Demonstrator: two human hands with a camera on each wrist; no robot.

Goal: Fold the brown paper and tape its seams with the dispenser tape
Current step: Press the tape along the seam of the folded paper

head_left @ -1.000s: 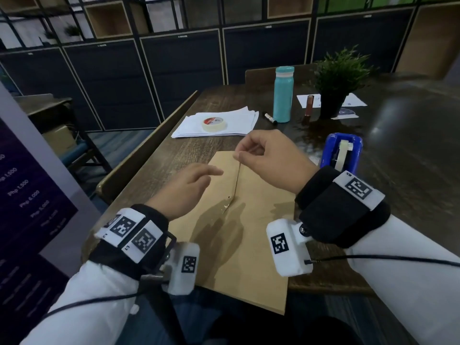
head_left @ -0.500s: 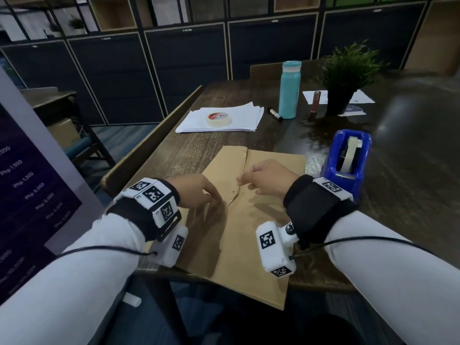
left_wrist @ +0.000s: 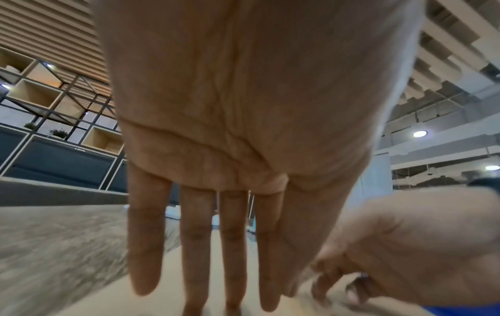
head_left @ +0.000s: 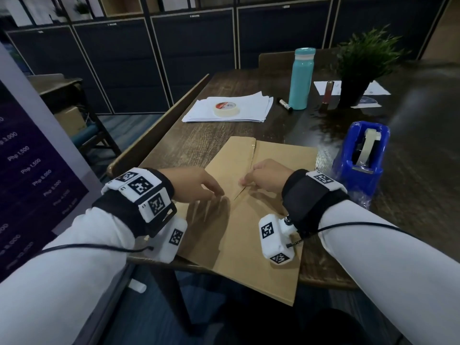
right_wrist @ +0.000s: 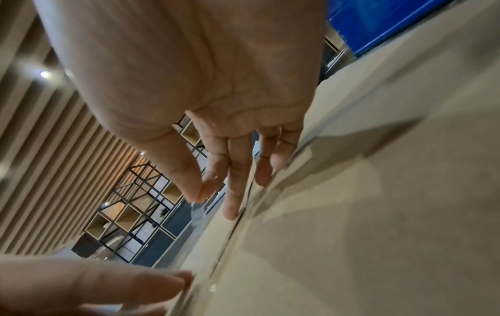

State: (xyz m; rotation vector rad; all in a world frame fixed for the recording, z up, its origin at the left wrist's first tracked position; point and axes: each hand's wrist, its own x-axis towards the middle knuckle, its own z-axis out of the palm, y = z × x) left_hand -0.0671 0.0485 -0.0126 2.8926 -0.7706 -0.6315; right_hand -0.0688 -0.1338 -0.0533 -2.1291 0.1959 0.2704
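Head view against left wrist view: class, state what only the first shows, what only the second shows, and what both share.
Only the head view shows the blue tape dispenser, teal bottle and masking tape roll. Only the left wrist view shows the left hand from the palm side, fingers straight. Both show the right hand and brown paper.

matt brown paper (head_left: 249, 235) lies on grainy dark wood table (head_left: 199, 143); glossy blue plastic dispenser (head_left: 358, 165).

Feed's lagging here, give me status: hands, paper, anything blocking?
Left hand open, fingers straight over brown paper. Right hand fingertips at the centre seam. Tape dispenser idle to the right, nothing blocking.
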